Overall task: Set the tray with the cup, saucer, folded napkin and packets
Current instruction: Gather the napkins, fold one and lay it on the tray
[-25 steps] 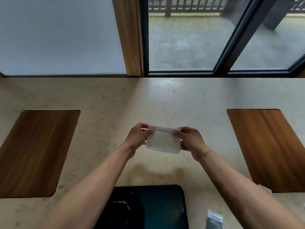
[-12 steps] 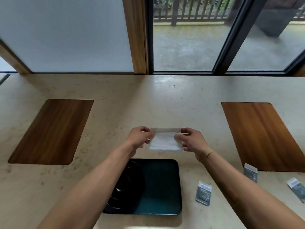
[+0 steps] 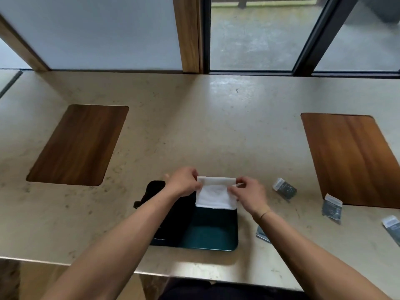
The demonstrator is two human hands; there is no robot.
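Both hands up over the tray [image 3: 213, 239]: left hand [image 3: 184, 182] and right hand [image 3: 249, 194] each pinch a top corner of the white napkin [image 3: 215, 194], stretched taut above the tray's far edge, likely to square the fold. Packets [image 3: 284, 189] wait on the table [image 3: 194, 126] to the right.

White folded napkin [image 3: 215, 194] above dark green tray [image 3: 213, 237]; grey packets [image 3: 284, 189] beside it.

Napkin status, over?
Both hands, left and right, pinch the white napkin by its top corners over the dark tray. Packets on the counter. Nothing in the way.
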